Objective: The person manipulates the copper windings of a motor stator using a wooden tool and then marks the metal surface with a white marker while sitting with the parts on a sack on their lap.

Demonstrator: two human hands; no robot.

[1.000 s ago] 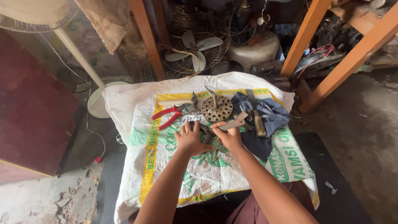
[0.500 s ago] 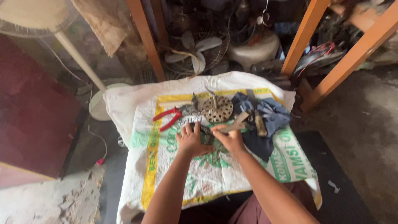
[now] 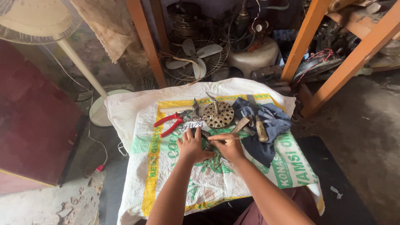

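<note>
Head view: I looked down on a white woven sack (image 3: 166, 183) spread as a worktop cover, both forearms reaching in from the near edge. My left hand (image 3: 192, 146) lay flat, fingers spread, pressing on a small dark round part (image 3: 204, 139) at the sack's middle, which was mostly hidden under the palm. My right hand (image 3: 228, 146) was closed in a pinch on a thin rod-like tool (image 3: 228, 138), its tip pointing left at the round part; what kind of tool it was I could not tell.

Just beyond the hands sat a perforated metal disc (image 3: 218, 114) with a spindle standing up from it, red-handled pliers (image 3: 171, 123) to its left, and a wooden-handled tool (image 3: 260, 128) resting on a blue cloth (image 3: 271, 125) to its right. Old fans (image 3: 196, 58) and an orange frame (image 3: 366, 46) crowded the far side.

In my judgement, the work asked for a steady left palm to stop the part turning, and short, light strokes of the rod, kept close to the fingertips so the tip did not slip onto the sack.
</note>
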